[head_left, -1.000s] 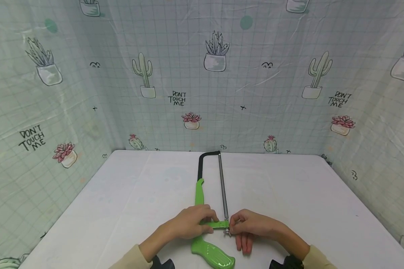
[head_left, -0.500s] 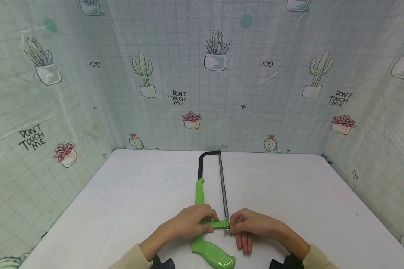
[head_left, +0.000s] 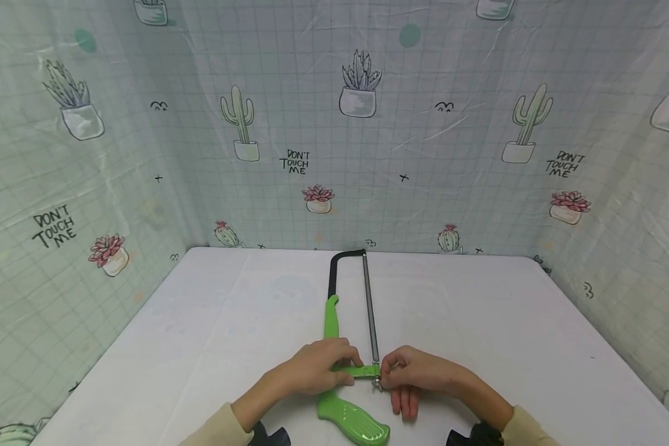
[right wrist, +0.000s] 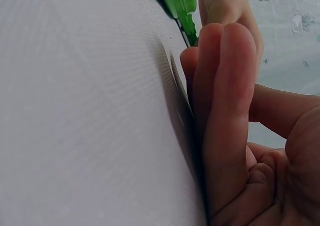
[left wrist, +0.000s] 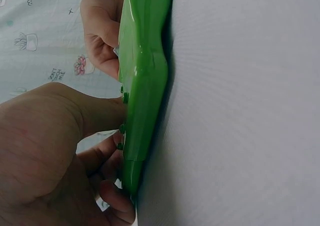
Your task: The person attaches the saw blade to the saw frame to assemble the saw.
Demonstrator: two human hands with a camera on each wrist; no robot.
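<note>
A hacksaw lies flat with its black bow (head_left: 332, 275) pointing away and its green handle (head_left: 352, 421) nearest me. Its grey blade (head_left: 370, 310) runs along the right side. My left hand (head_left: 319, 367) grips the green frame at the crosspiece (head_left: 362, 371), thumb on the near side and fingers beyond. At the blade's near end sits a small metal wing nut (head_left: 376, 383). The thumb and forefinger of my right hand (head_left: 415, 375) pinch at this wing nut, while its other fingers extend toward me. In the right wrist view, those fingers (right wrist: 232, 85) hide the pinch.
The saw rests on a white table (head_left: 479, 322). Behind and beside it hangs a curtain (head_left: 401, 136) printed with cacti and potted plants. Dark wrist mounts (head_left: 270, 437) show at the lower edge.
The wing nut looks slightly turned at the right fingertips. Both hands and the hacksaw stay in place; the view shifts very slightly.
</note>
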